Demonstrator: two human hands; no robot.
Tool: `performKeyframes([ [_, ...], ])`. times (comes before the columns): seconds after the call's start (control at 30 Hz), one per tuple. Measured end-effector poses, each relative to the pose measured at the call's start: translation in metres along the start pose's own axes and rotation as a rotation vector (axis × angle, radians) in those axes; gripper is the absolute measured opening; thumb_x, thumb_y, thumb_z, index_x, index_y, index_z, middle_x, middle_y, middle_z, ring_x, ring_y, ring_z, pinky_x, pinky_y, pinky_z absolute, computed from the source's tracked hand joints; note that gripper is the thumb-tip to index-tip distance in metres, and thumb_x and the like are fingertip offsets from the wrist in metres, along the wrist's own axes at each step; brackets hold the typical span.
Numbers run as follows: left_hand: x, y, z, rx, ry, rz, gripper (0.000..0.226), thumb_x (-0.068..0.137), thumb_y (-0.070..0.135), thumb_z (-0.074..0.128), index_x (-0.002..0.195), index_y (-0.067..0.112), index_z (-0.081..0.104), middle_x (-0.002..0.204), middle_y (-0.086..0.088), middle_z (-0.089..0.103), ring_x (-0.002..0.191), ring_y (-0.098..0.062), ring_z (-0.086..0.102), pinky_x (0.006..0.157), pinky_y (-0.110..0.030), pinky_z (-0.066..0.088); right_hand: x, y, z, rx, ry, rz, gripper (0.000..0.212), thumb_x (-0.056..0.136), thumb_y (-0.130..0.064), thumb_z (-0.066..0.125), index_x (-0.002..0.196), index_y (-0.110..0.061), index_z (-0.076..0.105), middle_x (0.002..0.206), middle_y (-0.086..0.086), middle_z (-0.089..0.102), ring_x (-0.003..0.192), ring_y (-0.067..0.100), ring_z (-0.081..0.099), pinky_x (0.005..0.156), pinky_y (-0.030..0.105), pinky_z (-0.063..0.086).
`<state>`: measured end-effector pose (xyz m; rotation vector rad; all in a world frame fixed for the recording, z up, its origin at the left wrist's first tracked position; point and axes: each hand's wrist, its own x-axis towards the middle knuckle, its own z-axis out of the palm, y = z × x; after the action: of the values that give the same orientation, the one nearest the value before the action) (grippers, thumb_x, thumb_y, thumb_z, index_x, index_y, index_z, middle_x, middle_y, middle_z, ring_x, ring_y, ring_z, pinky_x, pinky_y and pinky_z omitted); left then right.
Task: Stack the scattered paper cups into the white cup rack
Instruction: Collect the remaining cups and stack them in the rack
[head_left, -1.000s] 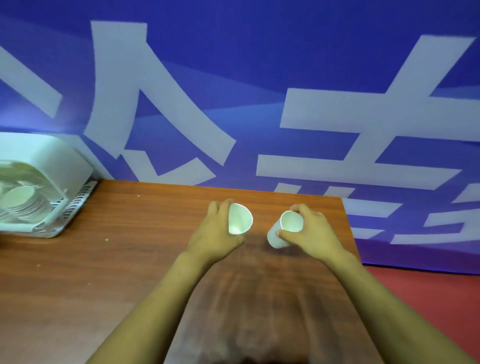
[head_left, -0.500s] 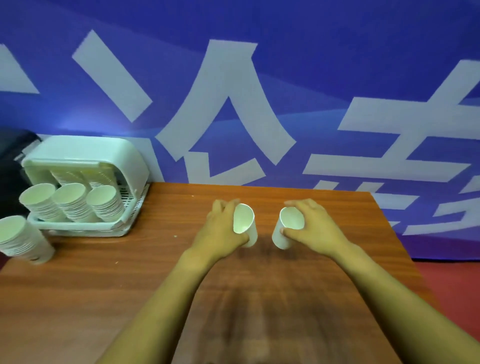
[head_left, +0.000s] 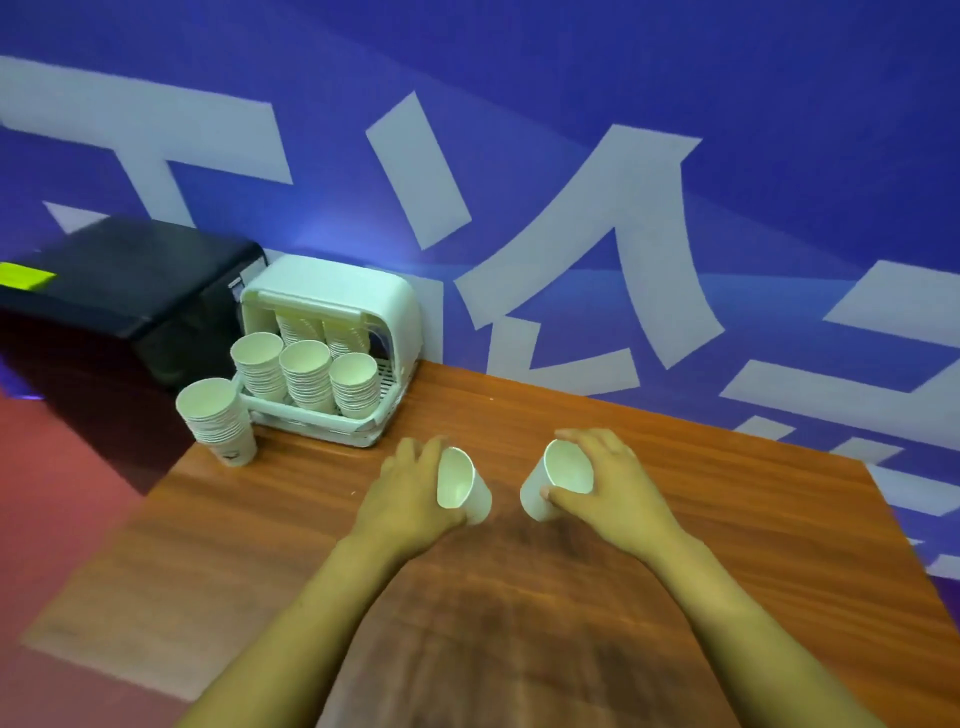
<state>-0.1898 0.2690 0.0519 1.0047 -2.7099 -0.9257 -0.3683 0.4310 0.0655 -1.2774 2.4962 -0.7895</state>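
Fingers and thumb of the left hand (head_left: 410, 493) curl round a white paper cup (head_left: 462, 486), its mouth tipped toward the camera and its plain white inside showing; the right hand (head_left: 605, 486) grips a second paper cup (head_left: 553, 480) the same way, thumb across its near side and fingers over the rim. Both cups are held just above the wooden table (head_left: 519, 597), near each other but apart, their bases angled inward. Both look blank, with a thin rolled rim; no print can be read on them. Farther off, at the table's far left corner, a loose stack of cups (head_left: 218, 421) stands upright just beside the white cup rack (head_left: 363, 306), with a small dark mark near its base too blurred to read. The rack holds three nested stacks (head_left: 306, 376) leaning forward out of its open front, with more behind them. Left of the rack sits a black box (head_left: 130, 291) with a yellow-green label, its text unreadable. Behind everything hangs a blue banner (head_left: 571, 104) with large white characters, only partly in view.
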Motion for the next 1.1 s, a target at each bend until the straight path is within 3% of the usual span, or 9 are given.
performKeyframes([
  [0.23,0.006,-0.026,-0.026,0.104,0.063,0.005,0.073,0.069,0.038,0.074,0.135,0.026,0.042,0.129,-0.001,0.040,0.120,-0.026,0.043,0.099,-0.037,0.042,0.000,0.005,0.030,0.064,-0.025,0.065,0.066,0.071,-0.034,0.078,0.131,-0.031,0.050,0.130,-0.010,0.047,0.121,0.016,0.045,0.101,0.029,0.038],
  [0.43,0.041,-0.049,-0.042,0.079,0.093,0.067,0.079,0.073,0.035,0.071,0.143,0.028,0.036,0.133,-0.003,0.040,0.123,-0.026,0.040,0.103,-0.033,0.036,0.017,-0.008,0.029,0.024,-0.012,0.113,0.064,0.071,-0.035,0.078,0.129,-0.030,0.051,0.128,-0.011,0.049,0.120,0.015,0.046,0.100,0.028,0.038],
  [0.57,0.078,-0.080,-0.077,0.131,0.185,0.180,0.073,0.078,0.035,0.067,0.144,0.024,0.037,0.135,-0.007,0.042,0.121,-0.029,0.041,0.099,-0.038,0.039,0.042,-0.037,0.040,0.054,0.123,0.173,0.062,0.071,-0.031,0.079,0.127,-0.030,0.053,0.127,-0.010,0.050,0.118,0.016,0.048,0.100,0.034,0.041],
  [0.77,0.138,-0.150,-0.131,0.092,0.352,0.315,0.066,0.078,0.043,0.072,0.135,0.023,0.047,0.126,-0.002,0.051,0.115,-0.024,0.046,0.094,-0.035,0.040,0.079,-0.107,0.101,0.111,0.145,0.241,0.063,0.069,-0.034,0.078,0.127,-0.032,0.052,0.125,-0.012,0.050,0.117,0.014,0.048,0.100,0.035,0.042],
  [0.97,0.170,-0.181,-0.131,0.099,0.279,0.395,0.063,0.081,0.048,0.067,0.135,0.023,0.047,0.125,0.000,0.051,0.115,-0.024,0.046,0.096,-0.036,0.041,0.084,-0.131,0.126,0.104,0.167,0.331,0.067,0.064,-0.048,0.069,0.127,-0.033,0.052,0.125,-0.014,0.049,0.117,0.013,0.047,0.100,0.035,0.041],
  [1.1,0.180,-0.185,-0.124,0.095,0.222,0.393,0.065,0.079,0.040,0.071,0.136,0.020,0.046,0.130,-0.004,0.050,0.118,-0.027,0.046,0.098,-0.037,0.039,0.091,-0.129,0.125,0.057,0.140,0.346,0.065,0.069,-0.042,0.075,0.128,-0.029,0.052,0.127,-0.011,0.049,0.118,0.016,0.048,0.100,0.035,0.041],
])
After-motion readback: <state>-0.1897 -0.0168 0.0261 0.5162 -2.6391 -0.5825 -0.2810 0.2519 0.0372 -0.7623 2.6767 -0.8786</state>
